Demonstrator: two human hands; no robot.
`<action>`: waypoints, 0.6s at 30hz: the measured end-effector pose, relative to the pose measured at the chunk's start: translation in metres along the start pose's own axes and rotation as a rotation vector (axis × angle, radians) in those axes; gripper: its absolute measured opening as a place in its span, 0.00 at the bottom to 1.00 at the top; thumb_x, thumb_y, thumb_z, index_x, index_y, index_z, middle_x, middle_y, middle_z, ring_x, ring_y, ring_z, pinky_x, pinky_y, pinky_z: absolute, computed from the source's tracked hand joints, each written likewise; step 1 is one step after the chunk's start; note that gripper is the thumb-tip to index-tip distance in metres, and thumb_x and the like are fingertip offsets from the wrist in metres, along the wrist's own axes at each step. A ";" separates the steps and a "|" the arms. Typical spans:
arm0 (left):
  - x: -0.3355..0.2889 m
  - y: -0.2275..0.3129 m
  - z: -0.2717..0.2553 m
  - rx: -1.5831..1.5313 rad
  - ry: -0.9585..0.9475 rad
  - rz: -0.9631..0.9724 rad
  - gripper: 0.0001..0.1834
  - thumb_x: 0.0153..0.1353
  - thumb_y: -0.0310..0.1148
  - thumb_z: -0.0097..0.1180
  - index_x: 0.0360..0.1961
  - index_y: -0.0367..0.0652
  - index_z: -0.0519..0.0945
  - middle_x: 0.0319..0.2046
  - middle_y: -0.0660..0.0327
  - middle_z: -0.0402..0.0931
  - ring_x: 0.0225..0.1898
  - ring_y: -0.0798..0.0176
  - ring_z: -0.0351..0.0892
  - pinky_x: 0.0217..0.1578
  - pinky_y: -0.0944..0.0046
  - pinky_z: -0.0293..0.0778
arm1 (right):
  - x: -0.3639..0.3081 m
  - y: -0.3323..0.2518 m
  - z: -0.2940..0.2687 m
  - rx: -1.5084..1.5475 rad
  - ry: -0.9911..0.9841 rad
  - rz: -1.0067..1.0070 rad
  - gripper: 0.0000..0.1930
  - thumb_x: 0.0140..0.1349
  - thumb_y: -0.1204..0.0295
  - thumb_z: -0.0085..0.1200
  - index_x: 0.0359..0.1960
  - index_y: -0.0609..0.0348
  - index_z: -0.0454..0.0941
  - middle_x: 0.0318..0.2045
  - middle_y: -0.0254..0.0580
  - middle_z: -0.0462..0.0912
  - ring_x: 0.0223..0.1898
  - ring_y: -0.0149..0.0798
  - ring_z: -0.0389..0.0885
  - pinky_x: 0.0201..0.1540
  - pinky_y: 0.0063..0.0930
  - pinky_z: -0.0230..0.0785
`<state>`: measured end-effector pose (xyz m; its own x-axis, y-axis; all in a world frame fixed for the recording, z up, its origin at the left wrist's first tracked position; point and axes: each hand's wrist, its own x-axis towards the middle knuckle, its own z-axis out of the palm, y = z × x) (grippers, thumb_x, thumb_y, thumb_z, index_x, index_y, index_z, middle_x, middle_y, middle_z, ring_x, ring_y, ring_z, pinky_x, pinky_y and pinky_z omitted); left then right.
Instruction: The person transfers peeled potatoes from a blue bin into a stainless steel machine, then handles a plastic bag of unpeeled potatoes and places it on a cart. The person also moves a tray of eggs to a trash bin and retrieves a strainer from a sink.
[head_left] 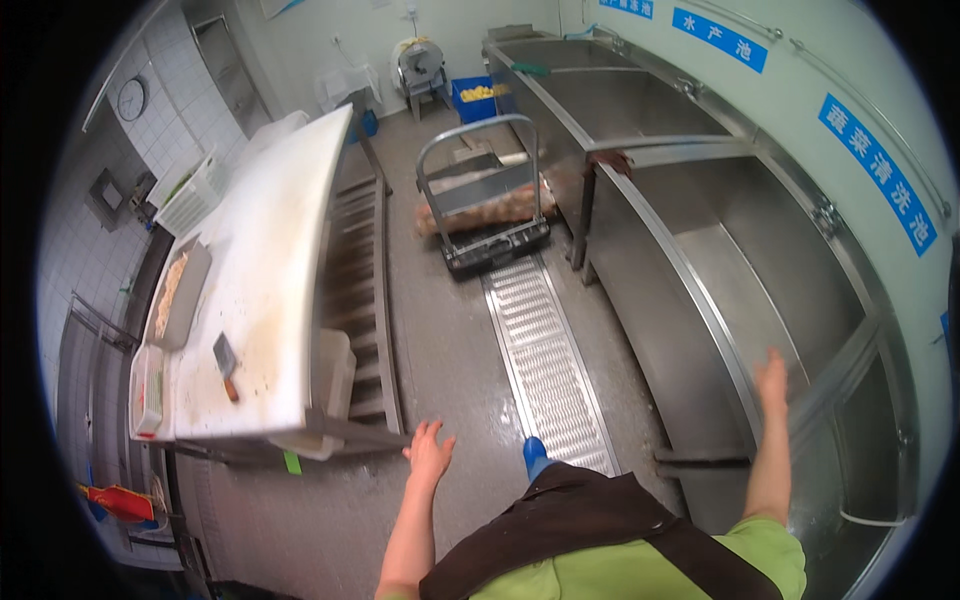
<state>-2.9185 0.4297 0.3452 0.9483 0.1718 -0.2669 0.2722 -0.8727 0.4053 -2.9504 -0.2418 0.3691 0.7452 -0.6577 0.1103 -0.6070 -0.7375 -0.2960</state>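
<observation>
My left hand [430, 452] is held out in the air with its fingers apart and nothing in it, close to the near corner of a long white-topped table [265, 250]. A cleaver [227, 366] with a wooden handle lies on that table. Slightly blurred, my right hand [771, 383] reaches forward by the stainless steel sink [735, 265] on the right, its fingers stretched and no object visible in them. Whether it touches the sink rim, I cannot tell. A blue boot [535, 452] shows below my dark apron [570, 515].
Ahead stands a platform trolley [500, 248] with a metal handle, by filled sacks [497, 209]. A metal drain grate [550, 360] runs along the floor. The table also carries a food tray [196, 295] and a white basket [190, 200]. A blue crate [466, 104] sits farther back.
</observation>
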 end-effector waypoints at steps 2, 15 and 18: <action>0.044 -0.014 -0.026 -0.016 0.025 -0.019 0.25 0.52 0.41 0.59 0.53 0.51 0.72 0.59 0.54 0.62 0.59 0.52 0.63 0.55 0.39 0.54 | 0.048 -0.080 0.054 0.002 -0.059 -0.165 0.24 0.57 0.69 0.52 0.55 0.62 0.65 0.53 0.54 0.70 0.56 0.52 0.67 0.58 0.41 0.60; 0.314 -0.131 -0.118 -0.352 0.098 -0.191 0.24 0.49 0.33 0.62 0.50 0.44 0.73 0.52 0.51 0.69 0.52 0.48 0.70 0.50 0.57 0.68 | 0.166 -0.682 0.191 0.425 -0.397 -0.782 0.15 0.56 0.69 0.53 0.45 0.60 0.73 0.40 0.49 0.77 0.45 0.49 0.76 0.48 0.36 0.69; 0.403 -0.117 -0.174 -0.364 0.036 -0.229 0.24 0.49 0.33 0.62 0.49 0.43 0.73 0.51 0.51 0.69 0.48 0.49 0.72 0.46 0.59 0.70 | 0.206 -0.730 0.209 0.403 -0.399 -0.667 0.16 0.56 0.69 0.54 0.45 0.60 0.74 0.41 0.50 0.77 0.44 0.47 0.77 0.48 0.35 0.69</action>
<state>-2.5400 0.6805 0.3422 0.8599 0.3638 -0.3582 0.5103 -0.5930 0.6228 -2.2959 0.1931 0.4095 0.9968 0.0500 0.0617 0.0773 -0.7892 -0.6093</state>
